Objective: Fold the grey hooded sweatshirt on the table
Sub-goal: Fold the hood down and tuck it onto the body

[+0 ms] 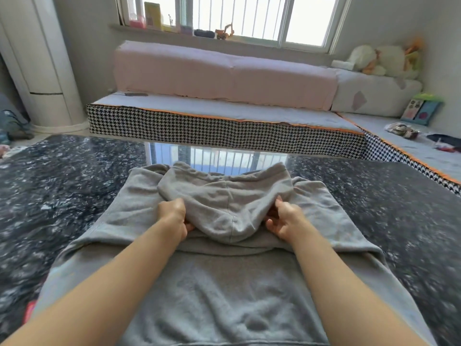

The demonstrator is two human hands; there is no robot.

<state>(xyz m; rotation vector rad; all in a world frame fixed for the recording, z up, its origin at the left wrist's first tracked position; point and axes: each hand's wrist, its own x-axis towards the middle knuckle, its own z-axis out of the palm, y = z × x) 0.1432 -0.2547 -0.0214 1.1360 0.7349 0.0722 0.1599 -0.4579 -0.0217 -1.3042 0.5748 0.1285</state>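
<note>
Head view. The sweatshirt fills the lower centre of the frame, spread on the dark speckled table; its hem runs off the bottom edge and both forearms cover strips of its body. The sleeves seem tucked in along the sides, but how exactly they lie is hard to make out. The hood sits at centre, turned down toward the camera over the upper body of the garment, its seam running down the middle.

The left hand is at the hood's left edge, fingers curled round the fabric; the fingertips go under the cloth and are hidden. The right hand is at the hood's right edge, thumb on top, fingers bent and partly under the cloth, pinching that edge. Both forearms come in from the bottom corners and converge toward the centre; elbows are cut off by the frame.

A small red thing at the lower left edge is too blurred to identify. Beyond the table, across the upper half, a low platform with a houndstooth side carries a pink cushion. A window tops the frame, small items on its sill indistinct. Plush toys sit upper right, a white cylinder upper left.
</note>
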